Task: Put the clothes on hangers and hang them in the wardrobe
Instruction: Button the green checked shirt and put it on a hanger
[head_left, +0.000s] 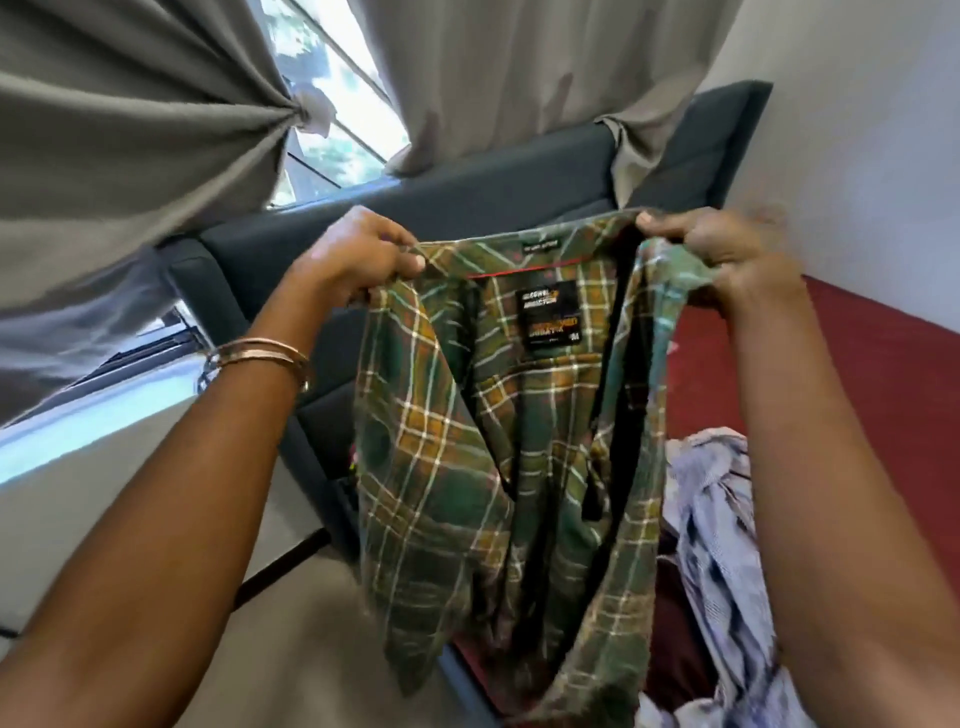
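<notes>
One green, orange and white plaid cotton shirt (483, 426) hung open in the air above the red bed (872, 364), the left hand (358, 254) and right hand (727, 249) each pinching a shoulder. Its two black neck labels (548, 317) were too blurred to read. One crumpled white-and-blue garment (722, 545) lay beside it.

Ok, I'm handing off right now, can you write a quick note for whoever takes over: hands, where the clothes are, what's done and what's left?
Left hand: grips the green plaid shirt at one shoulder.
Right hand: grips the other shoulder, so the shirt hangs open with its inner label facing the camera.
Other clothes: a light patterned garment lies crumpled on the red bed.
Done: shirt picked up and spread.
Left: no hanger or wardrobe in view; find a hanger, thread it into the shirt, hang it, then do the rest.
</notes>
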